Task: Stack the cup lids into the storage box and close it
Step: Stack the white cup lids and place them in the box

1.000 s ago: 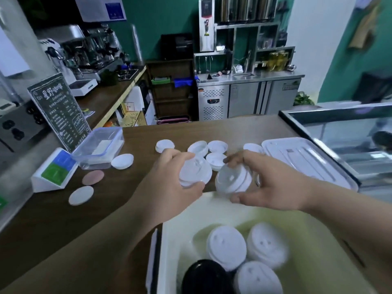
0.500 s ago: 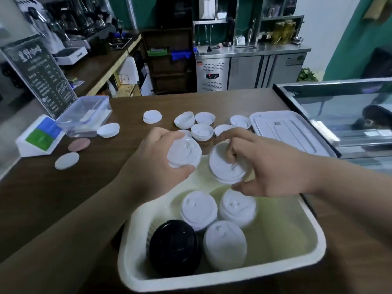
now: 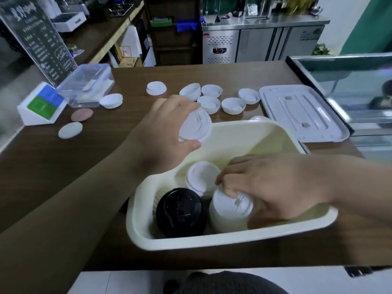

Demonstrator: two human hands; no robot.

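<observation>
- Right hand (image 3: 269, 183): down inside the cream storage box (image 3: 212, 238). Its fingertips pinch the top of a white lid stack (image 3: 231, 209) at the near side. Judged: it is seating lids so that they nest squarely.
- Left hand (image 3: 167, 132): grasps a few nested white lids (image 3: 196, 128), thumb under, fingers over. It holds them above the box's far-left rim, probably queued as the next load.
- Box contents: a black lid stack (image 3: 180, 209) stands touching the left side of the pinched stack, and a second white stack (image 3: 201, 177) stands just behind. All are upright and crowded into the near-left part, which leaves the far half free for more columns.
- Desk (image 3: 53, 162): loose white lids (image 3: 209, 103) lie beyond the box, most of them rim-up. Stacking looks only partly done.
- Box cover (image 3: 301, 113): flat on the desk, just beside the box's far-right corner. It is off to keep the opening clear, so closing comes last.
- Clear plastic container (image 3: 89, 85): far left, well apart, not involved.
</observation>
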